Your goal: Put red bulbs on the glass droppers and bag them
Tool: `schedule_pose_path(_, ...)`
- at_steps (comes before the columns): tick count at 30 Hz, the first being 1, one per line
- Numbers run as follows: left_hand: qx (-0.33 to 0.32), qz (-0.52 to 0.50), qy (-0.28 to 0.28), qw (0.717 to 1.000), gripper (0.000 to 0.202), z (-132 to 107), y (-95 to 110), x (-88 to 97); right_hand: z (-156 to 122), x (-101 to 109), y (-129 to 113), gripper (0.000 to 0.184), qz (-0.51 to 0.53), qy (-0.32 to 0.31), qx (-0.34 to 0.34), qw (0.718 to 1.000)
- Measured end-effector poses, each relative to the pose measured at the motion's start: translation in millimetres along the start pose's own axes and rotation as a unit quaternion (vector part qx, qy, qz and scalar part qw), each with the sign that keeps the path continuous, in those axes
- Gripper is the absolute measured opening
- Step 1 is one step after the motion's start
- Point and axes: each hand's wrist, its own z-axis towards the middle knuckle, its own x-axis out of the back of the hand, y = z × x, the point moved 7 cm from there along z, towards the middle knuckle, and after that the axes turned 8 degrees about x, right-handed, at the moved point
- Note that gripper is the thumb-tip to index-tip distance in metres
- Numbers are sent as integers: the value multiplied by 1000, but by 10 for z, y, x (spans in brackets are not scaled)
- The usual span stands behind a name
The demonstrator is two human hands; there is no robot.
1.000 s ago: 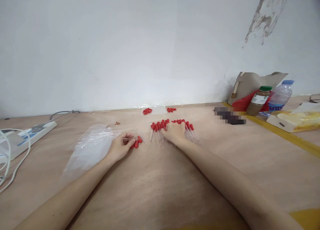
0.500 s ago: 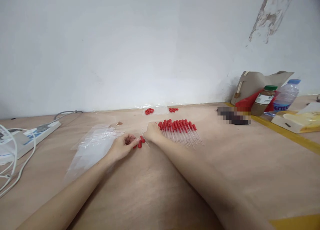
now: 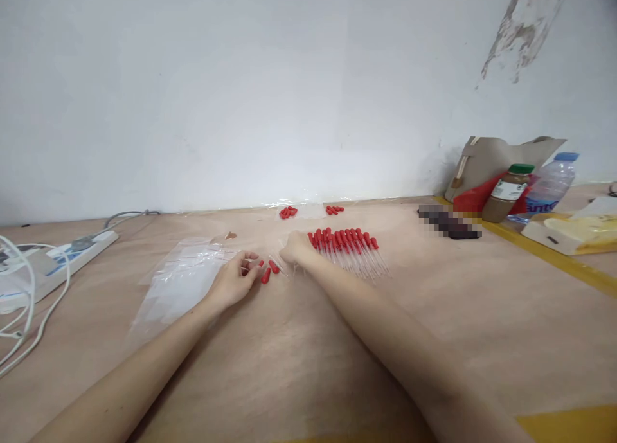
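Here, the left hand point(image 3: 236, 277) rests on the desk point(image 3: 308, 353) with its fingers loosely curled. They touch a few loose red-bulbed droppers point(image 3: 268, 271) at its 2 o'clock, but I cannot tell whether it grips one. The right hand point(image 3: 295, 249) is curled at the 9 o'clock end of the dropper row point(image 3: 349, 247), its hold hidden. A clear plastic bag point(image 3: 178, 282) lies at the left hand's 9 o'clock.

Reached forward past the middle of the table point(image 3: 299, 366), the left hand point(image 3: 235, 278) rests on its side, fingers loosely curled, just beside the palm-down right hand point(image 3: 295, 247), fingers bent under.
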Motion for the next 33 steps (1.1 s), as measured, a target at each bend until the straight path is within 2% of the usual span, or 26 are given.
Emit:
schedule_pose_path(3,-25,28,53,998,39,-8,59,57,-270,290,79,11,-7,6,50,999)
schedule_pose_path(5,-57,47,80,994,37,-45,159,71,-493,500,156,18,-18,28,111,993)
schedule_pose_path(7,-96,50,91,990,32,-118,300,51,-718,676,276,20,-44,62,158,984)
schedule_pose_path(9,-142,32,83,986,27,-232,469,-5,-914,766,401,18,-42,85,195,976)
schedule_pose_path(13,-205,16,17,978,20,-517,762,-213,-1187,706,544,15,-22,90,259,961)
schedule_pose_path(18,-225,41,-68,971,18,-727,867,-449,-1366,604,548,17,-29,114,293,949)
schedule_pose_path(27,-245,20,-84,966,20,-731,830,-506,-1418,496,443,20,-88,78,320,940)
schedule_pose_path(33,-265,4,-88,960,17,-773,871,-495,-1417,472,431,19,-71,55,334,938)
